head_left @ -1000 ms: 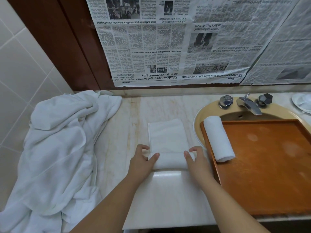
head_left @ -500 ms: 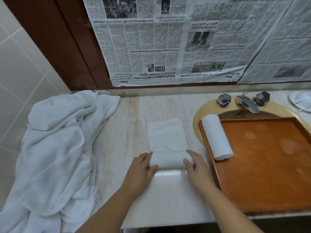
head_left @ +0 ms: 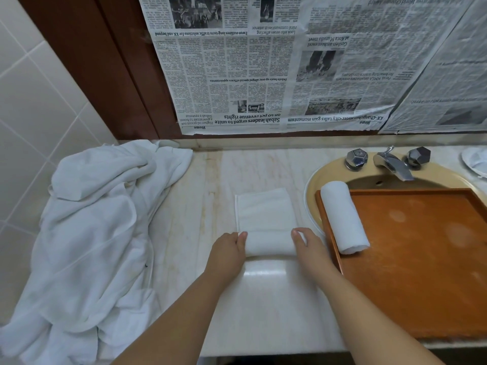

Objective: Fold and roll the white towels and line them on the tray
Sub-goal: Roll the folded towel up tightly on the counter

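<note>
the left hand [head_left: 228,249] and right hand [head_left: 307,246] curl their fingers round the two ends of the half-rolled towel [head_left: 266,227] on the counter [head_left: 263,306], probably to keep the roll even, just beside the tray [head_left: 421,272] holding one finished roll [head_left: 344,217].

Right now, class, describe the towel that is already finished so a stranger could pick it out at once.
Find the wooden tray lying over the sink on the right of the counter. Along its left edge lies the finished towel, a tight white roll. Unlike the half-rolled towel between the hands or the loose white heap at far left, it sits on the tray, fully rolled.
</note>
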Tool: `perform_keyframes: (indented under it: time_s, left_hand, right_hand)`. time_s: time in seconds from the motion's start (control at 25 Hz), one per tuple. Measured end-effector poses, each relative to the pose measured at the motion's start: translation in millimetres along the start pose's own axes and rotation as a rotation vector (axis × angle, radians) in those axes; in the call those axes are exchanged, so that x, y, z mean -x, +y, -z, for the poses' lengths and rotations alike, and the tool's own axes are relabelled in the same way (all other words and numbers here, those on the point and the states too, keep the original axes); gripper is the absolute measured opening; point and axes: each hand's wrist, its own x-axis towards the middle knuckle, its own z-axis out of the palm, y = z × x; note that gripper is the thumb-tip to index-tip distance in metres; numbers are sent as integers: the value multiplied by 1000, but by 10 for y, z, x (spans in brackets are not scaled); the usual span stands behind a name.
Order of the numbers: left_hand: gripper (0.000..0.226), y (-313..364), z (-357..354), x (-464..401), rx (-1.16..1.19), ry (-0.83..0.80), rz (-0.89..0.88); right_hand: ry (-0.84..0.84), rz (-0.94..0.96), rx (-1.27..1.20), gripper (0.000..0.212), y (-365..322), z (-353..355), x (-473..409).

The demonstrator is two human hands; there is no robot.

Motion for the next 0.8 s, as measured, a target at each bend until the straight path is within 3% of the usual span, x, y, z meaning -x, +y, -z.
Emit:
perform_keyframes:
  time_s: [0.12, 0.24, 0.36, 0.48, 0.6, 0.68, 0.8]
  left_hand:
    - [50, 67, 33, -100, -28, -47, 80]
    - [27, 87, 38, -113, 131, 15, 127]
    - [13, 45, -33, -40, 85, 196, -39]
    - [27, -102, -169, 82, -69, 309, -210]
    - [52, -344, -268, 217, -123, 233, -353]
    - [63, -430, -284, 269, -112, 158, -355]
    - [56, -336, -182, 211, -67, 108, -300]
  right_hand:
    - [12, -45, -76, 27, -108, 48, 10]
    - [100, 7, -74, 21, -125, 60, -30]
    - [213, 149, 110, 24, -5, -2, -32]
    - [148, 197, 163, 43, 151, -57, 149]
    - [48, 263, 222, 66, 341, -67, 261]
    - [32, 255, 182, 67, 396, -47, 239]
    - [-19, 216, 179, 65, 329, -14, 157]
